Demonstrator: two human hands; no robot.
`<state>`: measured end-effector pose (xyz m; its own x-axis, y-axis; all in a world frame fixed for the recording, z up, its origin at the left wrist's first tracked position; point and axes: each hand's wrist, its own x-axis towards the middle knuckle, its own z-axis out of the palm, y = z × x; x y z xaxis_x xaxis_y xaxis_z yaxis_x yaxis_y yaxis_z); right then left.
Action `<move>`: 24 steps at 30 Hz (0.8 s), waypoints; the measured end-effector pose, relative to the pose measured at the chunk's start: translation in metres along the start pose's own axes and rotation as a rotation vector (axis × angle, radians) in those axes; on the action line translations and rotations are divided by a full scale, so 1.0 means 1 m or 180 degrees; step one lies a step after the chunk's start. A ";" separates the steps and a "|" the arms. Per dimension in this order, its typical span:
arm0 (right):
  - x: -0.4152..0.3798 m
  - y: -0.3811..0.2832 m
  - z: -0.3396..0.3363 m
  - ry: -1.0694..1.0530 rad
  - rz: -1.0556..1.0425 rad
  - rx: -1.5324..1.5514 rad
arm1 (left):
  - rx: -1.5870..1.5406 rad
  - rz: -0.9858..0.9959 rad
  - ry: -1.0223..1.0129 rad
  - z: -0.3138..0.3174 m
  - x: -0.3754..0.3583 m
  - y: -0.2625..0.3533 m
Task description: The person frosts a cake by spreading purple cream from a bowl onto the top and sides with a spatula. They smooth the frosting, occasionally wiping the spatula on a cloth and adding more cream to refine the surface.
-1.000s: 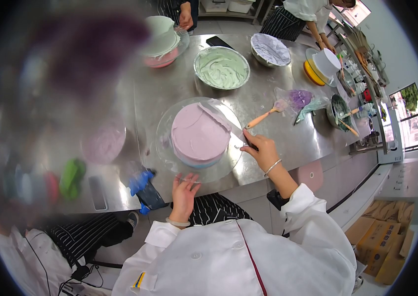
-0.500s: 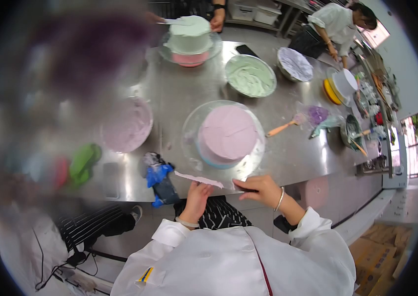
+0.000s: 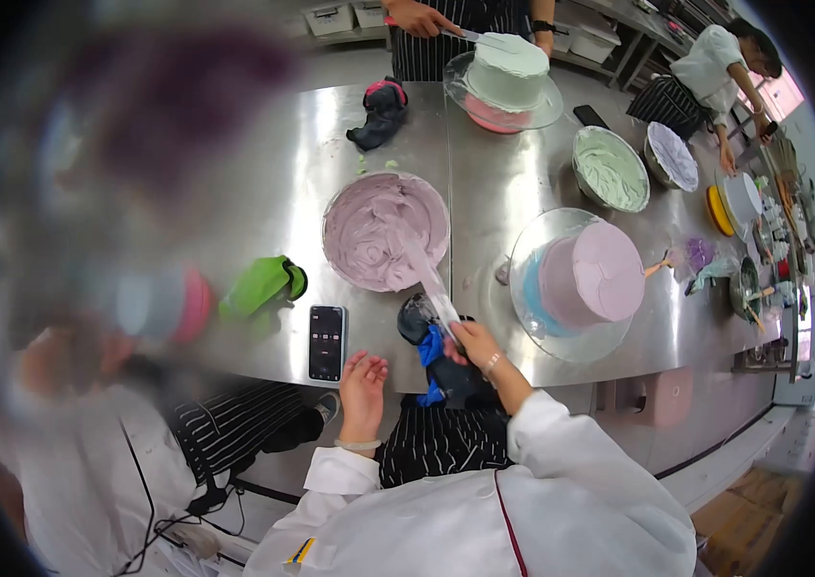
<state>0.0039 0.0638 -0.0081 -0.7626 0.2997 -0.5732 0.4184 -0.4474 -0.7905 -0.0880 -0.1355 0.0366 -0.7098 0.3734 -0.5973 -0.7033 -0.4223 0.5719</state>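
Observation:
My right hand [image 3: 477, 348] grips the handle of an icing spatula [image 3: 436, 290]. The spatula's long blade slants up to the left, its tip in the mauve-pink cream [image 3: 364, 236] of a metal bowl [image 3: 329, 258]. Held over the table's front edge, my left hand [image 3: 364, 392] is empty, its fingers apart and slightly curled, close to a phone [image 3: 328, 343]. To the right of the bowl, a tall cake [image 3: 608, 272] coated in pink cream stands on a clear turntable [image 3: 566, 346] with a blue part beneath.
Dark and blue cloths [image 3: 460, 380] lie below my right hand. A green pouch-like item [image 3: 258, 286] is at left. Across the table a co-worker's hand [image 3: 424, 17] holds a spatula over a pale green cake [image 3: 511, 75]. Bowls of green cream [image 3: 610, 168] and lilac cream [image 3: 672, 157] stand at right.
My right hand has moved left with the spatula, from below the cake to the pink cream bowl. My left hand has drawn away from the cream-coated blade. The view has swung left.

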 end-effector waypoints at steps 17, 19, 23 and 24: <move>-0.046 0.035 0.011 0.2093 -0.1532 -0.4348 | 0.0678 -0.1040 -0.0276 0.012 0.031 -0.043; -0.079 0.047 0.003 0.2143 -0.1747 -0.4122 | 0.0657 -0.1073 -0.0413 0.011 0.036 -0.048; -0.080 0.015 0.003 0.2361 -0.2359 -0.3300 | 0.1144 -0.0404 -0.0170 0.023 0.040 -0.040; -0.075 0.006 0.002 0.2366 -0.2363 -0.3294 | 0.1514 0.0197 0.0012 0.031 0.044 -0.034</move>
<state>0.0624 0.0368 0.0308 -0.6662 0.6831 0.2992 0.4559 0.6905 -0.5615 -0.0964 -0.0795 0.0087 -0.7513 0.3561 -0.5556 -0.6001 -0.0184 0.7997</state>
